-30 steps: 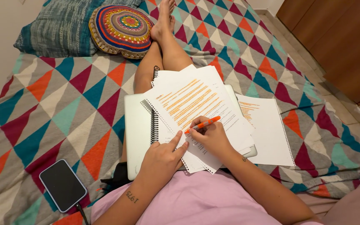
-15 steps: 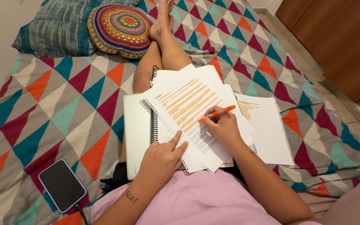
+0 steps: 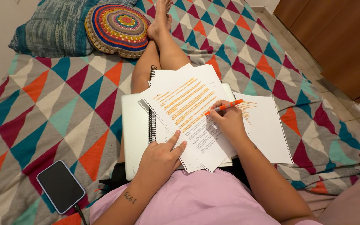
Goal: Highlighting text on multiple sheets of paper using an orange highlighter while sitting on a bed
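Note:
I sit on a bed with a closed silver laptop (image 3: pixel 133 125) on my lap. On it lie a spiral notebook (image 3: pixel 153 125) and loose printed sheets (image 3: pixel 184 104) marked with orange highlighting. My right hand (image 3: pixel 229 123) grips an orange highlighter pen (image 3: pixel 223 107), its tip on the top sheet. My left hand (image 3: pixel 160 160) rests on the lower left of the sheets, with the index finger stretched out on the paper. Another highlighted sheet (image 3: pixel 267 129) lies to the right on the bedspread.
A smartphone (image 3: pixel 60 186) with a cable lies at the lower left on the triangle-patterned bedspread (image 3: pixel 63 108). A round crocheted cushion (image 3: pixel 117 29) and a blue-grey pillow (image 3: pixel 51 29) sit at the far end. Wooden cabinet doors (image 3: pixel 334 37) stand at the right, beyond a tiled floor.
My right hand has slid up and to the right across the sheet with the highlighter. My left hand has stayed in place on the paper.

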